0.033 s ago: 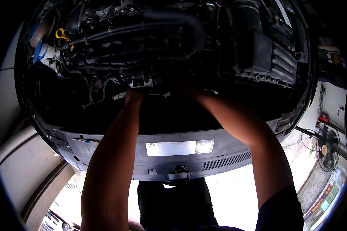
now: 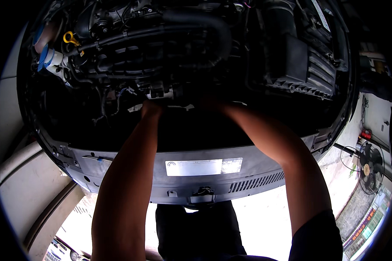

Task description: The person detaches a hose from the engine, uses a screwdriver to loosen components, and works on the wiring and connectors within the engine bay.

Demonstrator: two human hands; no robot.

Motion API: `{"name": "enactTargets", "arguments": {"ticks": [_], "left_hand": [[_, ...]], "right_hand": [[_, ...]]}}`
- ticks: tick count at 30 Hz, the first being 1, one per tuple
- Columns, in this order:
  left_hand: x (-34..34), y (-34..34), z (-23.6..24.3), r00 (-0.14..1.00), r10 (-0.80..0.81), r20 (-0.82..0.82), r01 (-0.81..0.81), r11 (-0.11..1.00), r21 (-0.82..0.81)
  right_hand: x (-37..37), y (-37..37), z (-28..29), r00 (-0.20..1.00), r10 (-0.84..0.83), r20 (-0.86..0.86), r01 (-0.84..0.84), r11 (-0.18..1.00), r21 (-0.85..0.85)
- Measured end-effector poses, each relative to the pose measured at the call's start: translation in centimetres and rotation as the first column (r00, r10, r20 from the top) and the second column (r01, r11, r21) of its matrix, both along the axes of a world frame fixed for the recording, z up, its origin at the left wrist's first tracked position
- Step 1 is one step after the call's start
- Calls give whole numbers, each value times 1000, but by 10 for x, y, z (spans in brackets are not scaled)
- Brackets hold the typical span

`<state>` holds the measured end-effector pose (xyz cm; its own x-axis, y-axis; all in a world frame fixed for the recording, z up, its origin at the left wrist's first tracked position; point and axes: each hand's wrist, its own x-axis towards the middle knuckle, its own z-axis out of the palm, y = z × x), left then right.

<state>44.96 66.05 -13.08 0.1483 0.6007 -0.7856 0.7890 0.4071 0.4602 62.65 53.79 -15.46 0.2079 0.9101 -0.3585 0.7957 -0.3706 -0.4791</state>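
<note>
Both my forearms reach over the front panel of a car into the dark gap before the engine. My left hand [image 2: 151,108] is low in the bay, close beside a silvery cylindrical part [image 2: 160,93] with dark fittings. Its fingers are lost in shadow. Deeper in the dark, to the right, my right hand [image 2: 213,103] is barely visible. Whether either hand holds anything is hidden. Thin pale metal edges [image 2: 183,107] show between the hands. A loose wiring connector [image 2: 128,90] lies to the left of the silvery part.
The grey front panel [image 2: 130,154] carries a white label [image 2: 196,167] and a latch [image 2: 203,191]. A black ribbed box [image 2: 307,65] fills the right of the bay. A yellow dipstick loop [image 2: 69,38] and blue cap [image 2: 44,57] are at left. A fan [image 2: 371,167] stands outside, right.
</note>
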Motion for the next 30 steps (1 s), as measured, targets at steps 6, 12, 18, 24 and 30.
{"name": "enactTargets", "arguments": {"ticks": [6,12,18,24,30], "left_hand": [[-5,6,12,997,61,45,-58,996,-62],[-13,20,52,861,485,154,-362,797,-484],[-18,10,47,831,540,134,-386,733,-560],[-10,5,50,849,513,126,-391,771,-503],[-9,6,49,826,545,145,-427,772,-471]], "right_hand": [[0,1,-2,1000,-5,-13,5,1000,-18],[6,-2,6,992,-24,-124,22,1000,-15],[-5,21,45,921,369,128,-284,858,-428],[-4,10,32,986,164,10,-157,960,-233],[-6,17,42,970,233,65,-188,895,-405]]}}
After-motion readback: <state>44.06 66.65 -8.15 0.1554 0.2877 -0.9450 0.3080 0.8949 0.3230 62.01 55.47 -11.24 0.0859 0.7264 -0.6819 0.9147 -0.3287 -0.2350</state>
